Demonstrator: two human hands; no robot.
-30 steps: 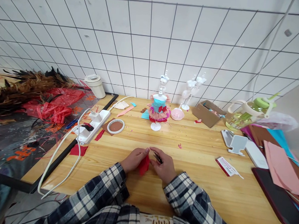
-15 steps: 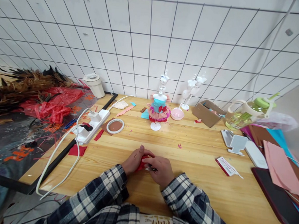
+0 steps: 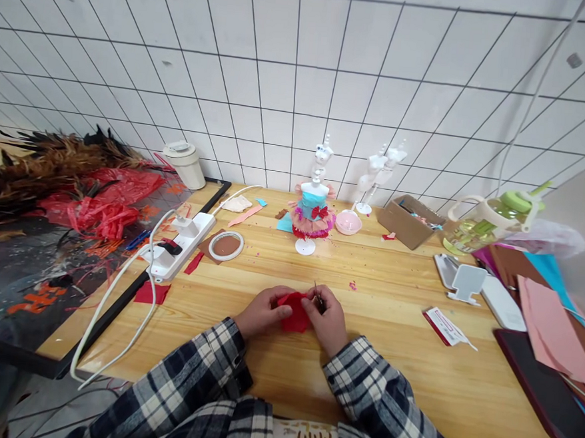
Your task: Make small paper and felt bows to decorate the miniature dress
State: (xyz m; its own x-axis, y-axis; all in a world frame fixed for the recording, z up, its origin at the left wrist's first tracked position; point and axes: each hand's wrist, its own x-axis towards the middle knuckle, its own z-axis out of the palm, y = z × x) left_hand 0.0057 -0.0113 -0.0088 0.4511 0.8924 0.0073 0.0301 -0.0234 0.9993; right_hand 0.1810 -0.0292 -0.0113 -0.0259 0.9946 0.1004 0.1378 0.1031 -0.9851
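A piece of red crepe paper is stretched between my hands, low over the table in front of me. My left hand pinches its left edge between thumb and fingers. On the opposite edge, my right hand grips the paper with thumb and fingertips. That same hand also keeps a small pair of scissors tucked in its fingers, mostly hidden, with a thin tip pointing up. Farther back stands a small white mannequin in a blue bodice and a ruffled pink and red skirt with a red bow.
To the left lie a tape roll, a power strip with looping cables, and red paper scraps. A pink bowl and cardboard box stand behind. On the right are a tag, phone stand and drink bottle.
My hands have moved apart a little, and the red paper, bunched up and mostly covered before, is now spread open between them. The scissors tip has turned upward in my right hand.
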